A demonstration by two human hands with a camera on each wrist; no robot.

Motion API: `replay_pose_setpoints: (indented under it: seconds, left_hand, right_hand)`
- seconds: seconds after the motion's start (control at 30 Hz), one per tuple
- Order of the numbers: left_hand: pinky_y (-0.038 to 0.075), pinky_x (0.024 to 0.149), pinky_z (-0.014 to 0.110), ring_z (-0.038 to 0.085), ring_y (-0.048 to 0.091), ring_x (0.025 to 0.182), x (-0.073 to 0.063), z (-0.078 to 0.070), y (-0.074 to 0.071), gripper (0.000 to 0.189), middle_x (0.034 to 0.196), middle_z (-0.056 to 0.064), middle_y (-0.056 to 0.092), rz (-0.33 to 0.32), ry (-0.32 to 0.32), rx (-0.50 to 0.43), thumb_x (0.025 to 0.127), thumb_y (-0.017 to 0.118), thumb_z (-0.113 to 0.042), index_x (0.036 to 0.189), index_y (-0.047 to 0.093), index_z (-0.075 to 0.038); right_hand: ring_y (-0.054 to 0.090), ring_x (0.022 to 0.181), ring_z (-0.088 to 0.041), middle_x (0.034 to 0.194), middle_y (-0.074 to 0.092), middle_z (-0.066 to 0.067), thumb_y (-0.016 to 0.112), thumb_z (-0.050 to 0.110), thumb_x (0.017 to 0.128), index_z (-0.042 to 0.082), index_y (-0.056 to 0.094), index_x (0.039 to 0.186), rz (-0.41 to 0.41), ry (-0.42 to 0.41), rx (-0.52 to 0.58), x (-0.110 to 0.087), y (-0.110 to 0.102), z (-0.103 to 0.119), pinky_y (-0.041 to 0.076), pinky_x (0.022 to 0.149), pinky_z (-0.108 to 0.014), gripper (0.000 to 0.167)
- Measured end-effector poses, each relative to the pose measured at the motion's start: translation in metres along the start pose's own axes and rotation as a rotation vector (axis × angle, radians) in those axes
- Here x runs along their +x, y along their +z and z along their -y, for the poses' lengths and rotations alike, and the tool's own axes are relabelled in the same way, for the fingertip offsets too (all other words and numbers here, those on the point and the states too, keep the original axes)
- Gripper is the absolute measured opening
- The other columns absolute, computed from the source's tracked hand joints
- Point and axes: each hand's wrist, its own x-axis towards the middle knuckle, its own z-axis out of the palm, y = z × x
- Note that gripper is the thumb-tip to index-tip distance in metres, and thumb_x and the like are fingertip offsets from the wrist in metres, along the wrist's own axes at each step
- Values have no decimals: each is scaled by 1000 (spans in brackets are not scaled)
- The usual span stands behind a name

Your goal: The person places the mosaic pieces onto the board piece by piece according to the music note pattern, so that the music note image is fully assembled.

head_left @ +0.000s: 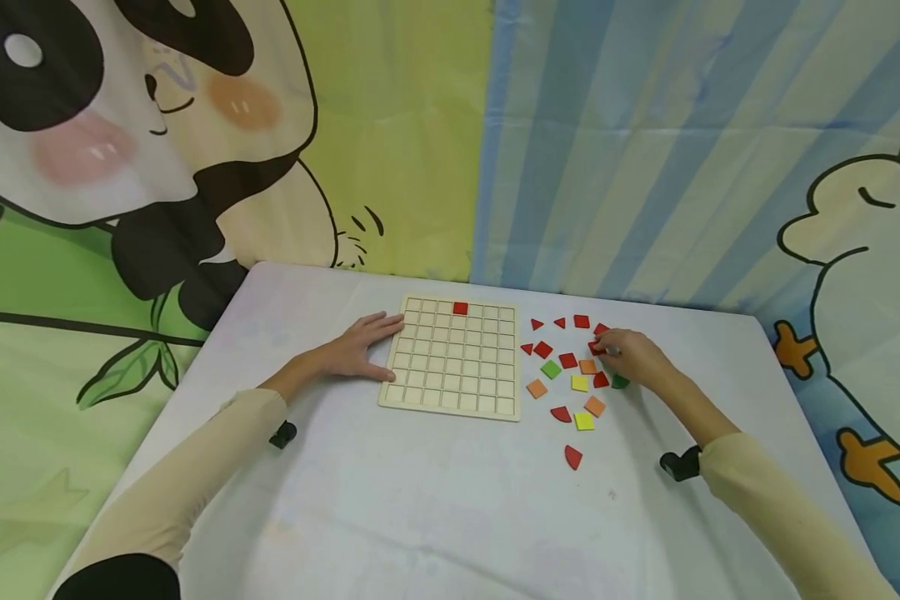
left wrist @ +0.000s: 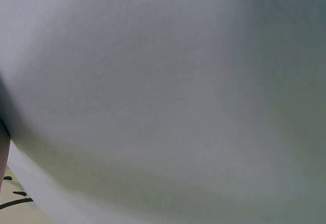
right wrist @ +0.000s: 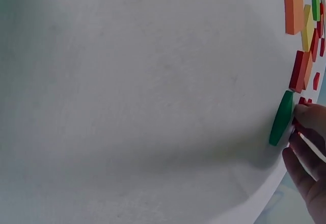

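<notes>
Apparently the thumb and fingertips of my right hand [head_left: 633,357] pinch a red piece [head_left: 596,347] to the right of the board [head_left: 450,362], though my own fingers hide much of it. My left hand [head_left: 356,346] lies with its fingers spread at the board's left edge. One red square [head_left: 460,308] sits in the board's far row; every other cell I see is bare, so I judge the work barely begun. Loose pieces [head_left: 567,361], red, orange, yellow and green, lie right of the board on the white table [head_left: 420,500].

Board [head_left: 450,364] on the table [head_left: 435,492], loose pieces [head_left: 567,361] to its right
One tile [head_left: 461,308] sits in the board's far row; a backdrop [head_left: 405,150] hangs behind the table.
</notes>
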Motion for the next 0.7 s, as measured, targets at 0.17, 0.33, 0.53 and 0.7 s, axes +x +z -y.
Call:
replay_pose_setpoints:
  seconds: [0.17,0.33,0.53,0.7]
  left_hand:
    - [13,117,64,31,4,152,1,-1,-1,101,164,-1,16,3,-1,1,76,77,-53,155,25,-19]
    - [13,117,63,30,3,153,1,0,-2,100,165,-4,15,17,-5,-5,76,77,-54,155,25,-21]
    - [14,116,64,32,4,152,1,1,-2,100,164,-2,16,12,0,6,76,76,-54,155,25,-20]
    - [13,117,64,31,4,153,0,1,-1,100,164,-2,16,18,1,4,76,76,-54,155,24,-20]
  right_hand:
    - [58,114,-38,120,67,-20,68,8,89,0,69,114,-21,-20,6,1,2,-8,50,96,-52,26]
    - [60,112,-35,116,69,-17,70,14,89,2,69,115,-42,-62,-67,2,4,-15,51,95,-52,29]
    - [60,104,-33,109,69,-15,73,16,86,4,70,112,-160,-104,-59,7,-2,-9,54,88,-50,28]
    - [62,98,-31,107,68,-13,73,13,86,6,69,110,-230,-203,14,27,-7,24,56,85,-47,26]
